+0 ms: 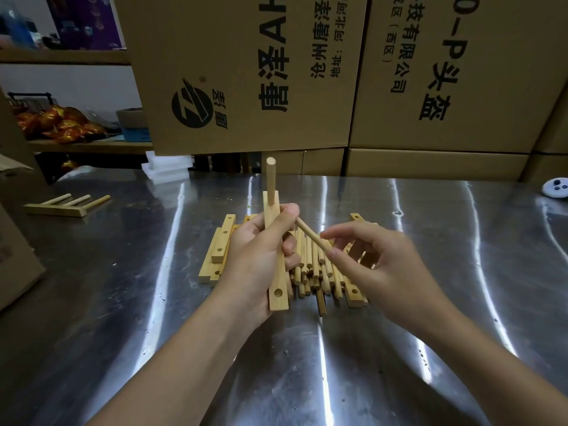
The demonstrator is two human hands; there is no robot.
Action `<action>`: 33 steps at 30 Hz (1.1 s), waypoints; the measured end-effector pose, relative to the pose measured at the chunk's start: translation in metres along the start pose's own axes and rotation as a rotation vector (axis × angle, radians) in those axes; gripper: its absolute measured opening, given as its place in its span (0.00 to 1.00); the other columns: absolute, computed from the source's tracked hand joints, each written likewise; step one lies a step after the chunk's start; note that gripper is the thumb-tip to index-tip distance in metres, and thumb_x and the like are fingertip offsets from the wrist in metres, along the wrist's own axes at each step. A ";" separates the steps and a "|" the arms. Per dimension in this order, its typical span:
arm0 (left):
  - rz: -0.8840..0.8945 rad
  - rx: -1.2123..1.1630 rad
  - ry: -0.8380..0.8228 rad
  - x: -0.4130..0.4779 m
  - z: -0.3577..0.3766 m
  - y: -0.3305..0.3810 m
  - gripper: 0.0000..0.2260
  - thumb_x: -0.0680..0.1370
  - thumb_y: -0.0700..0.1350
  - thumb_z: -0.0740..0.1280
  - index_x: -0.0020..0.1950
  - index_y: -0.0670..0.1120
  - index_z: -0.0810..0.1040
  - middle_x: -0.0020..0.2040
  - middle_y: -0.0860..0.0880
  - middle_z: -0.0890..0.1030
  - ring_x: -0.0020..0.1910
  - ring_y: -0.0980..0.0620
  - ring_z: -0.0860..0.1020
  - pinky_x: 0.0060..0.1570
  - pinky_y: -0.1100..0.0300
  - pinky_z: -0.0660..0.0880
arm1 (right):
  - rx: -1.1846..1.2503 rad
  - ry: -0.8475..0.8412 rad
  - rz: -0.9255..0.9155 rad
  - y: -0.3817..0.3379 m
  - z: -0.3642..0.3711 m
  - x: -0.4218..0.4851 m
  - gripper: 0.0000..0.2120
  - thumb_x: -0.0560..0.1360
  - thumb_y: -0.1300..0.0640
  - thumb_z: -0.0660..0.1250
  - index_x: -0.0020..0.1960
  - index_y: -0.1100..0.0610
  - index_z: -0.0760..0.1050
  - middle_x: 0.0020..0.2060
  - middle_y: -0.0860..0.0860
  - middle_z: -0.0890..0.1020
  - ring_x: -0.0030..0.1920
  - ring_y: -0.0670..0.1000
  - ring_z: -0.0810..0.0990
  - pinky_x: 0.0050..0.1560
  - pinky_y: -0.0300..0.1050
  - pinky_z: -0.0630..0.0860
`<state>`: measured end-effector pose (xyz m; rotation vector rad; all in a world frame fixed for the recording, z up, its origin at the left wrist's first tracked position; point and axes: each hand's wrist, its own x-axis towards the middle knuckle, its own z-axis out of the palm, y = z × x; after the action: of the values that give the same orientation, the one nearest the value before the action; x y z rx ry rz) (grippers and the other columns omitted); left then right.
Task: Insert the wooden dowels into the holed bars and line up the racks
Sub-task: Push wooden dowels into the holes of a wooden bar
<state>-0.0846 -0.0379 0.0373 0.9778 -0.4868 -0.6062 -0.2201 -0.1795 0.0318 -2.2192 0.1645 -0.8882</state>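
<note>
A person's two bare hands work over a steel table (153,302), seen from above and behind.

The left hand (255,256) grips a holed bar (277,273), fingers curled round its middle and thumb laid across its face. The bar is held up off the table, its long axis pointing away from the person, probably so the holes face up for loading. One standing dowel (270,179) is seated upright in the bar's far hole. The near hole is empty. The middle of the bar is covered by the thumb.

The right hand (378,262), just right of the bar, pinches a loose dowel (310,236) between thumb and forefinger, the other fingers loosely curled and free. The dowel slants toward the bar, its tip at the left thumb, apparently aimed at a middle hole.

Directly beneath and behind the bar lies a heap of dowels (310,272), flanked by spare holed bars (222,241), kept within easy reach. Well to the bar's left a finished rack (61,207) with three dowels lies on its side, set apart from the stock.

Behind the bar rises a cardboard box (246,72) printed sideways with a round logo, "唐泽" and "沧州唐泽". A second box (445,72) to its right reads "科技有限公司", "(西区)" and "头盔".
</note>
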 end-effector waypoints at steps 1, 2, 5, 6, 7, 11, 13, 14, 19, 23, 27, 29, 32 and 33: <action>0.006 0.031 -0.020 -0.001 0.000 -0.001 0.08 0.80 0.47 0.75 0.53 0.44 0.82 0.32 0.50 0.72 0.28 0.56 0.70 0.26 0.66 0.71 | -0.033 -0.013 -0.007 -0.001 0.002 -0.001 0.09 0.78 0.49 0.76 0.57 0.46 0.85 0.40 0.43 0.83 0.35 0.48 0.79 0.37 0.42 0.75; 0.010 0.055 -0.043 -0.002 0.001 -0.003 0.08 0.80 0.47 0.75 0.54 0.44 0.82 0.32 0.50 0.73 0.27 0.56 0.70 0.26 0.66 0.71 | -0.061 -0.027 -0.011 -0.001 0.004 -0.001 0.11 0.76 0.45 0.75 0.57 0.46 0.85 0.38 0.42 0.83 0.33 0.47 0.76 0.37 0.38 0.71; 0.021 0.110 -0.104 -0.003 0.003 -0.007 0.07 0.79 0.49 0.77 0.52 0.46 0.85 0.32 0.49 0.73 0.27 0.56 0.70 0.27 0.65 0.71 | -0.086 -0.039 -0.017 -0.001 0.008 -0.002 0.04 0.78 0.48 0.76 0.52 0.46 0.87 0.34 0.43 0.79 0.33 0.46 0.74 0.37 0.38 0.68; 0.023 0.108 -0.119 -0.003 0.003 -0.007 0.08 0.79 0.51 0.77 0.51 0.47 0.86 0.33 0.49 0.73 0.28 0.56 0.70 0.27 0.65 0.71 | -0.040 -0.028 0.001 -0.002 0.007 -0.001 0.01 0.79 0.51 0.76 0.50 0.47 0.86 0.33 0.46 0.79 0.33 0.45 0.74 0.36 0.40 0.69; 0.018 0.083 -0.133 -0.002 0.003 -0.005 0.11 0.79 0.54 0.77 0.52 0.46 0.86 0.36 0.50 0.73 0.29 0.56 0.70 0.27 0.65 0.71 | 0.041 -0.017 0.027 -0.002 0.004 -0.001 0.02 0.79 0.54 0.76 0.48 0.48 0.85 0.32 0.48 0.80 0.33 0.48 0.77 0.36 0.42 0.71; -0.054 -0.108 -0.165 -0.001 0.003 -0.001 0.20 0.84 0.57 0.65 0.64 0.42 0.84 0.41 0.50 0.74 0.33 0.56 0.69 0.27 0.62 0.68 | 0.374 -0.012 0.028 -0.012 -0.004 -0.001 0.05 0.79 0.67 0.73 0.48 0.58 0.80 0.39 0.56 0.87 0.40 0.55 0.89 0.35 0.43 0.81; -0.050 -0.112 -0.169 -0.002 0.002 -0.001 0.20 0.83 0.53 0.62 0.66 0.41 0.83 0.41 0.49 0.73 0.34 0.54 0.69 0.28 0.61 0.68 | 0.391 -0.046 -0.005 -0.017 -0.001 -0.003 0.06 0.79 0.70 0.73 0.49 0.61 0.79 0.41 0.54 0.89 0.41 0.55 0.89 0.36 0.41 0.81; -0.043 -0.090 -0.170 -0.002 0.002 -0.001 0.21 0.82 0.52 0.61 0.67 0.42 0.83 0.41 0.49 0.72 0.34 0.54 0.69 0.30 0.60 0.68 | 0.382 -0.053 -0.023 -0.019 0.001 -0.004 0.06 0.79 0.70 0.72 0.50 0.61 0.79 0.41 0.53 0.89 0.40 0.54 0.89 0.36 0.39 0.81; -0.041 0.103 -0.129 -0.004 0.005 -0.002 0.19 0.87 0.52 0.56 0.61 0.51 0.87 0.41 0.52 0.74 0.39 0.54 0.73 0.43 0.55 0.72 | 0.089 -0.054 -0.113 -0.020 0.008 -0.007 0.04 0.80 0.58 0.69 0.53 0.49 0.79 0.38 0.47 0.83 0.35 0.51 0.81 0.35 0.45 0.76; -0.040 0.143 -0.140 -0.004 0.004 -0.003 0.15 0.87 0.55 0.61 0.61 0.52 0.86 0.42 0.53 0.76 0.42 0.54 0.76 0.47 0.55 0.76 | -0.081 -0.047 -0.150 -0.018 0.007 -0.007 0.04 0.81 0.53 0.69 0.50 0.45 0.76 0.35 0.42 0.79 0.35 0.50 0.77 0.33 0.41 0.72; -0.038 0.139 -0.195 -0.005 0.001 -0.002 0.15 0.84 0.57 0.64 0.60 0.50 0.85 0.43 0.52 0.76 0.43 0.54 0.76 0.50 0.54 0.75 | -0.283 -0.060 -0.185 -0.017 0.003 -0.005 0.06 0.83 0.43 0.66 0.52 0.45 0.77 0.37 0.40 0.82 0.37 0.49 0.79 0.36 0.51 0.76; -0.045 0.145 -0.218 -0.007 0.003 -0.002 0.15 0.86 0.57 0.62 0.57 0.52 0.85 0.43 0.51 0.75 0.41 0.54 0.74 0.50 0.53 0.72 | -0.338 -0.089 -0.224 -0.020 0.001 -0.006 0.09 0.83 0.43 0.64 0.56 0.45 0.80 0.41 0.40 0.84 0.38 0.48 0.80 0.38 0.52 0.77; -0.072 0.130 -0.221 -0.008 0.006 -0.003 0.15 0.87 0.56 0.60 0.55 0.51 0.84 0.42 0.51 0.75 0.39 0.55 0.75 0.47 0.57 0.73 | -0.440 -0.096 -0.287 -0.025 -0.003 -0.006 0.09 0.83 0.43 0.65 0.57 0.44 0.82 0.40 0.39 0.84 0.35 0.47 0.79 0.35 0.53 0.76; -0.085 0.119 -0.227 -0.009 0.006 -0.003 0.15 0.87 0.56 0.61 0.56 0.51 0.84 0.43 0.51 0.76 0.39 0.56 0.76 0.45 0.59 0.74 | -0.475 -0.091 -0.305 -0.026 -0.005 -0.006 0.08 0.83 0.44 0.66 0.56 0.44 0.82 0.38 0.39 0.83 0.34 0.48 0.79 0.32 0.53 0.75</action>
<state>-0.0958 -0.0369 0.0368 1.0519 -0.6916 -0.7760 -0.2318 -0.1609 0.0483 -2.7754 -0.0120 -0.9838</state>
